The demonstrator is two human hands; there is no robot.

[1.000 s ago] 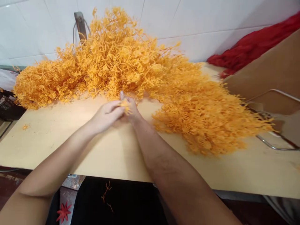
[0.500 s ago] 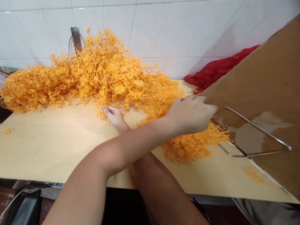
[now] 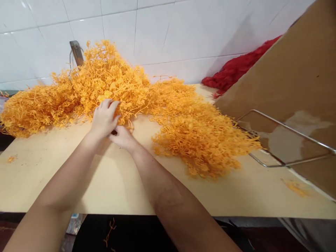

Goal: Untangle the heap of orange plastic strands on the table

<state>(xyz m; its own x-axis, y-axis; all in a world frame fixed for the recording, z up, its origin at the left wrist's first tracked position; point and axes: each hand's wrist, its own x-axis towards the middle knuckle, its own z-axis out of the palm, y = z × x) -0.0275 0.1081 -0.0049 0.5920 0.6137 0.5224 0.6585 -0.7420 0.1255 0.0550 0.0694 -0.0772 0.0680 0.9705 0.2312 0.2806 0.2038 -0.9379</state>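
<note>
A large mound of orange stringy artificial flowers (image 3: 112, 80) lies along the back of the table. My left hand (image 3: 103, 117) is at its front edge, fingers curved and apart, touching the strands. Just beside it, to the right and lower, is my right hand (image 3: 122, 136), its thumb and fingers pressed together near my left thumb; what they pinch is hidden. A flatter heap of orange sprigs (image 3: 204, 136) spreads over the right part of the table, its stems towards the cardboard.
A large brown cardboard sheet (image 3: 294, 80) leans at the right, with a bent metal wire frame (image 3: 286, 126) before it. Red material (image 3: 236, 71) lies behind. A metal bracket (image 3: 76, 52) stands against the tiled wall. Orange scraps (image 3: 298, 187) lie near the cardboard's base.
My left hand has moved from the right heap back left to the mound, so my arms are uncrossed. My right hand has shifted slightly left. The view has tilted a little.
</note>
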